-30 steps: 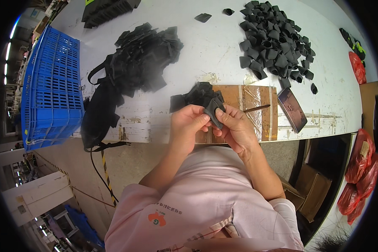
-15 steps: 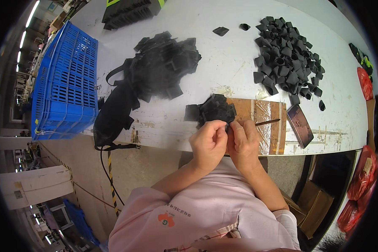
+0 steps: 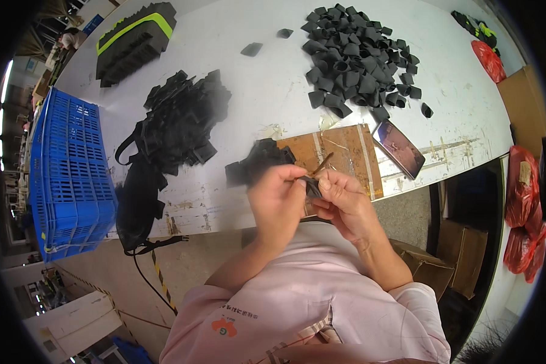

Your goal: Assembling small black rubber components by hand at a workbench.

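Observation:
My left hand (image 3: 277, 200) and my right hand (image 3: 341, 203) meet over the near edge of the white table (image 3: 273, 91), both pinching a small black piece (image 3: 312, 187) between their fingertips. A thin brown stick (image 3: 321, 164) pokes up from between the hands, over a brown wooden board (image 3: 346, 151). Just beyond my left hand lies a small bundle of black fabric parts (image 3: 258, 162).
A heap of black straps and fabric (image 3: 179, 118) lies left of centre, with a strap hanging over the table edge. Several small black loops (image 3: 355, 57) are piled at the back right. A phone (image 3: 398, 148) lies right of the board. A blue crate (image 3: 70, 176) stands left.
Both hands have drawn back from the black bundle toward my body, holding only a small black piece. The view has shifted so the table sits higher.

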`<act>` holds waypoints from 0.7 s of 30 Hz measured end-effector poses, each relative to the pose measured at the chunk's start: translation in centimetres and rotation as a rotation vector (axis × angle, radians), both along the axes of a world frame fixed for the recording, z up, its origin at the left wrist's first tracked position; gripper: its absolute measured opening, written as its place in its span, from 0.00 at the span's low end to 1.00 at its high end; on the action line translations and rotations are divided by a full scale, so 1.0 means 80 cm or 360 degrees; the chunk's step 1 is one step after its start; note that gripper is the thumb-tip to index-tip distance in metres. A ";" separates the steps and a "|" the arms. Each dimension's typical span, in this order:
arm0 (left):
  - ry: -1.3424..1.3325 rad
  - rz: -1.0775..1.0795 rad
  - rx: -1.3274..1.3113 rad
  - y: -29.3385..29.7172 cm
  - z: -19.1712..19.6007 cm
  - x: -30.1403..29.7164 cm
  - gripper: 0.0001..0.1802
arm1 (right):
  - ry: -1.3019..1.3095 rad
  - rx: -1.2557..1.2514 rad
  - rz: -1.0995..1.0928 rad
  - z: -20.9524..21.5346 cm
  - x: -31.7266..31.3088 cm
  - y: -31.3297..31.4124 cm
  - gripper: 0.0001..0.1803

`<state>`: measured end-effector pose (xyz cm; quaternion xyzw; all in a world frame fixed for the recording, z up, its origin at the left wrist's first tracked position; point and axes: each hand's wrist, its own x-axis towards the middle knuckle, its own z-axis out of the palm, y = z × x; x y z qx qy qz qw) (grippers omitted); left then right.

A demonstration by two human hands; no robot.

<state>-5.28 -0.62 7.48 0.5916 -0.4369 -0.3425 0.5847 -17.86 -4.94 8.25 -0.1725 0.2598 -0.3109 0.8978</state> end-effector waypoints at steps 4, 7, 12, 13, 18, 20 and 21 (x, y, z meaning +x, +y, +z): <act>0.2061 -0.0636 0.0204 -0.038 0.034 0.027 0.11 | 0.0703 -0.1045 -0.0119 0.049 -0.004 -0.029 0.12; 0.2718 -0.0703 0.0232 -0.046 0.033 0.024 0.09 | 0.0439 -0.0851 0.0178 0.038 -0.003 -0.068 0.14; 0.2250 -0.0824 0.0168 -0.039 0.000 0.022 0.09 | 0.0330 -0.0872 0.0171 0.017 -0.009 -0.059 0.15; 0.2255 -0.0789 0.0198 -0.043 0.006 0.022 0.09 | 0.0374 -0.0931 0.0161 0.016 -0.008 -0.062 0.15; 0.2074 -0.0632 0.0124 -0.047 0.013 0.016 0.08 | 0.0499 -0.1068 0.0183 0.020 -0.005 -0.071 0.16; 0.1952 -0.0606 0.0085 -0.046 0.015 0.010 0.08 | 0.0260 -0.0995 0.0197 0.000 -0.007 -0.072 0.16; 0.1986 -0.0591 0.0088 -0.046 0.015 0.011 0.08 | 0.0258 -0.0999 0.0191 0.001 -0.006 -0.074 0.16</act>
